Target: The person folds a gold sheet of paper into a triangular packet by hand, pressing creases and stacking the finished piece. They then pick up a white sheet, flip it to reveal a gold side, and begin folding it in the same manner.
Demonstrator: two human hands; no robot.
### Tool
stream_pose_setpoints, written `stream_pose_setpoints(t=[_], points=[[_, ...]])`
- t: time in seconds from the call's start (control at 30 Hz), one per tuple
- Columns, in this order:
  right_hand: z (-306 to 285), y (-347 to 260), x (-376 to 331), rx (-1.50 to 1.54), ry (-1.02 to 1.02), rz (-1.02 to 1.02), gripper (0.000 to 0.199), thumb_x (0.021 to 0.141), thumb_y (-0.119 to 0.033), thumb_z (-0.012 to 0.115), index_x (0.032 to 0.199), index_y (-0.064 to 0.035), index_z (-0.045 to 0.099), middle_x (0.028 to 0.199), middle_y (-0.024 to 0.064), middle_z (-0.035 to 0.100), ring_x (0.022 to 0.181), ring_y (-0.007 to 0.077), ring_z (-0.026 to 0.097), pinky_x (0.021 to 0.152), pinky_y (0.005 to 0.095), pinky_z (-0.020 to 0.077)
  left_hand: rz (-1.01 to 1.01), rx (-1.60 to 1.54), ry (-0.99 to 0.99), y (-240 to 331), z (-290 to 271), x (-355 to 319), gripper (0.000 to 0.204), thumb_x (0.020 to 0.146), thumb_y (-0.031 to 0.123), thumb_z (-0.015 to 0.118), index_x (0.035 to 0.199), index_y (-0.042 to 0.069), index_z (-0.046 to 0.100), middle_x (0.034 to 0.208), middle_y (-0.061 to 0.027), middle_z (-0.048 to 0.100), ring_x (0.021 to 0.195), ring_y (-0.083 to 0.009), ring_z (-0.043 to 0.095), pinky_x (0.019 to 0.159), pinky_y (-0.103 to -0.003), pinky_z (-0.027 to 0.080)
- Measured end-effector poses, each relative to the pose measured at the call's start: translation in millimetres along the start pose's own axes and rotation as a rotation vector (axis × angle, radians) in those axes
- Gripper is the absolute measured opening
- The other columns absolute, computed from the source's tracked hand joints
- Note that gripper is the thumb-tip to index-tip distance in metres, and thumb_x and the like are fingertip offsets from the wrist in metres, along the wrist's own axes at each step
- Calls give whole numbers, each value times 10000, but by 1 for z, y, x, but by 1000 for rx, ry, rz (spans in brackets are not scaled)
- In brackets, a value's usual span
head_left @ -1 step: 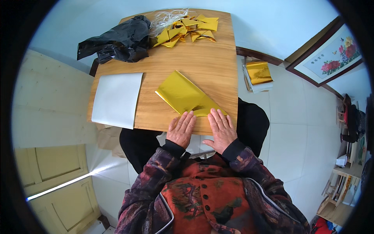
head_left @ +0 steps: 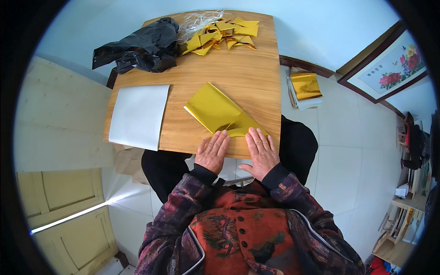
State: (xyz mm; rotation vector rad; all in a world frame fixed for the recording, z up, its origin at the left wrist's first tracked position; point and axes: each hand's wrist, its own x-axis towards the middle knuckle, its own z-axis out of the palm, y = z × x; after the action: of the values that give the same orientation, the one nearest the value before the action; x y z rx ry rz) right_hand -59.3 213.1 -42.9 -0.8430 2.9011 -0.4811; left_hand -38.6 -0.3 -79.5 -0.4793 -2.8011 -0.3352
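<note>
A sheet of shiny gold foil paper (head_left: pixel 219 110) lies folded and slanted on the table's near half, with a crease along its near edge. My left hand (head_left: pixel 212 151) rests flat at that edge, fingertips touching the paper's near-left part. At the near-right corner my right hand (head_left: pixel 261 153) presses with outstretched fingers, its thumb spread to the side. Both hands are open and grasp nothing. To the left lies a silver-white sheet stack (head_left: pixel 139 117), its near edge at the table's rim.
The wooden table (head_left: pixel 229 68) carries a crumpled black plastic bag (head_left: pixel 146 48), clear plastic strands (head_left: pixel 199 24) and a pile of folded gold paper pieces (head_left: pixel 222 35) at the back. More gold paper (head_left: pixel 306 86) tops a stack on the floor at right. A framed flower picture (head_left: pixel 389 68) leans nearby.
</note>
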Motion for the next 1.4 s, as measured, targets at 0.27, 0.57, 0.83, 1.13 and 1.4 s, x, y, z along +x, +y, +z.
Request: stream_pose_setpoints(t=[0.27,0.57,0.83,1.13,1.4], points=[[2,2,-1,-34,9,-3,991,732,-476,768,1484,-38,295,1579,123,234,1464,306,198,1163,539,171,-5,181,-79,-10,-14,-5,545,838,132,625,1363,216,506,1449,54,490,1356,-178,433,1131,-567,199],[-9,18,-5,161,159,-75,797,784,-370,736,1417,-23,399,1514,157,333,1409,333,297,1135,495,247,183,46,-150,-24,-41,32,477,780,274,704,1235,178,600,1293,20,589,1274,-215,489,1123,-540,234],[-17,0,-41,434,209,-138,387,825,-145,680,1170,-22,556,1012,173,655,903,361,629,805,437,500,410,17,-206,-8,-26,123,425,739,288,757,1118,171,605,1166,-30,575,1192,-246,517,1010,-421,389],[-4,-5,-49,467,-55,-117,365,854,-189,659,1186,-64,576,1030,145,661,936,340,639,806,418,515,120,26,-499,-9,-32,141,484,781,435,737,1149,151,602,1167,-80,603,1158,-276,544,901,-443,486],[17,-16,-27,1090,-177,-153,519,943,-193,604,1420,-73,440,1155,93,655,1016,196,629,868,320,508,-324,26,-598,-8,-34,147,488,852,531,613,1011,72,660,832,-157,712,809,-384,684,761,-483,527]])
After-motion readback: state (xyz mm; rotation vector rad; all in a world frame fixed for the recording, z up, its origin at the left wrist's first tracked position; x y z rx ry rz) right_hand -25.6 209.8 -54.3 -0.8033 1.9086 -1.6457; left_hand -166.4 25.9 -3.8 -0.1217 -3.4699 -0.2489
